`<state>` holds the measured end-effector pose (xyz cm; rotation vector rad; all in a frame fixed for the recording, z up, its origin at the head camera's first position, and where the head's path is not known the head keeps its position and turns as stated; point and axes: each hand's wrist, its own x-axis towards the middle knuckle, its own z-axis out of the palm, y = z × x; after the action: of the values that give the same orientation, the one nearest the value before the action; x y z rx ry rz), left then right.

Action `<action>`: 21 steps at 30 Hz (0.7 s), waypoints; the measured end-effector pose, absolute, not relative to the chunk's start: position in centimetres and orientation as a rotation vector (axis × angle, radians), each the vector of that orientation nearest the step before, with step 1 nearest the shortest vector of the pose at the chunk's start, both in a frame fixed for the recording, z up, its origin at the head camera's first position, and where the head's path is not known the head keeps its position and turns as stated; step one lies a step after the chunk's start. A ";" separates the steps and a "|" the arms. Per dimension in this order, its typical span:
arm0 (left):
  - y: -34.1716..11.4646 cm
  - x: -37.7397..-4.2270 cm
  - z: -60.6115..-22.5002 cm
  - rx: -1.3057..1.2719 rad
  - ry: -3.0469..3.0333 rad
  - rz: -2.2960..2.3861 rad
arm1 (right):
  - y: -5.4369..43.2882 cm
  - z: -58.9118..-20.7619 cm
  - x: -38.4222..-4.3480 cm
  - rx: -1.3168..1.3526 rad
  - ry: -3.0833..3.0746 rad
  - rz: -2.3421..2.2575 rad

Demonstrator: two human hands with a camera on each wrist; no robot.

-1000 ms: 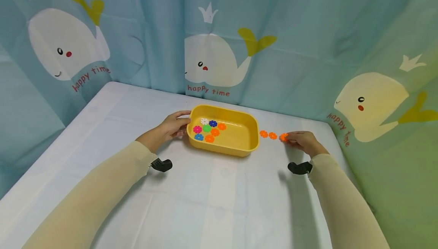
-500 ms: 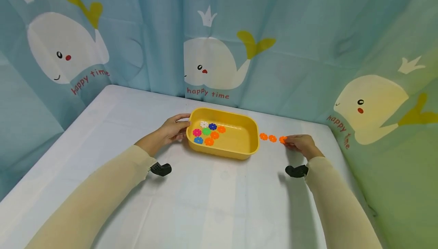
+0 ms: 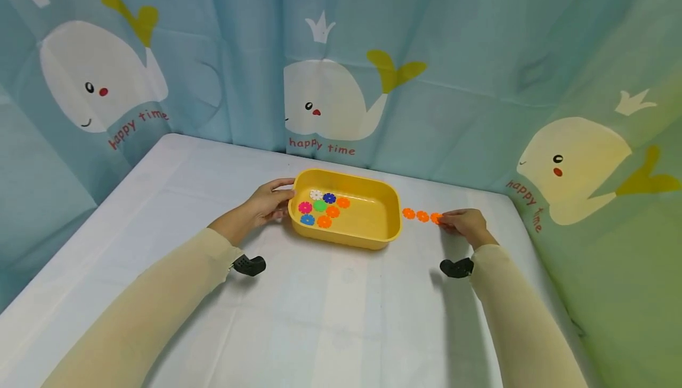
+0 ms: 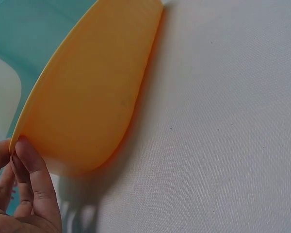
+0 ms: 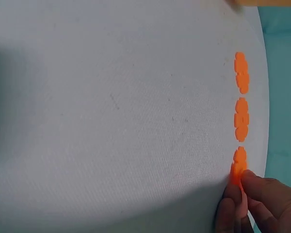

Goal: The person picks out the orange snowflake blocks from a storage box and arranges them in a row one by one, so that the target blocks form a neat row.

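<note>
The right hand (image 3: 465, 223) is pinching an orange flower-shaped disc (image 5: 239, 158) between thumb and fingers, so the disc is sitting right at the fingertips, on the side facing the yellow tray (image 3: 367, 216). Two matching discs are lying on the white bench (image 3: 341, 317) between that hand and the tray: a middle orange disc (image 3: 422, 216) and an inner orange disc (image 3: 408, 213), the latter resting just beside the tray's wall. All three are forming a row with narrow gaps.

The left hand (image 3: 266, 201) is gripping the tray's left end, its digits holding the rim from both sides; the tray is standing on the bench to that hand's right.

Inside the tray, eight discs are lying toward the left end: three orange (image 3: 333, 211), one white (image 3: 316, 195), one dark blue (image 3: 329, 198), one green (image 3: 319, 205), one pink (image 3: 305, 207) and one light blue (image 3: 307, 220). Behind the bench, a curtain (image 3: 458, 109) is showing three printed whales.
</note>
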<state>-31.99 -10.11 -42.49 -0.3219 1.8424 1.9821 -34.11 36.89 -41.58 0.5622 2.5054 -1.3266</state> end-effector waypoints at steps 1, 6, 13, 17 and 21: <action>-10.2 -32.0 -42.5 -0.321 1.843 1.982 | 36.8 -41.5 -34.0 0.556 2.513 -1.327; -10.2 -31.9 -42.5 -0.319 1.856 1.966 | 36.2 -41.1 -33.4 0.550 2.520 -1.359; -10.2 -31.8 -42.5 -0.323 1.849 1.971 | 35.4 -39.5 -33.0 0.501 2.493 -1.362; -10.2 -31.8 -42.6 -0.326 1.852 1.966 | 33.8 -38.3 -33.4 0.413 2.485 -1.395; -10.2 -31.8 -42.5 -0.331 1.855 1.962 | 31.3 -36.8 -33.7 0.316 2.469 -1.431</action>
<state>-31.84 -10.15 -42.49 -0.3313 1.8553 1.9620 -33.68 31.28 -36.77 0.3163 2.4690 -1.4308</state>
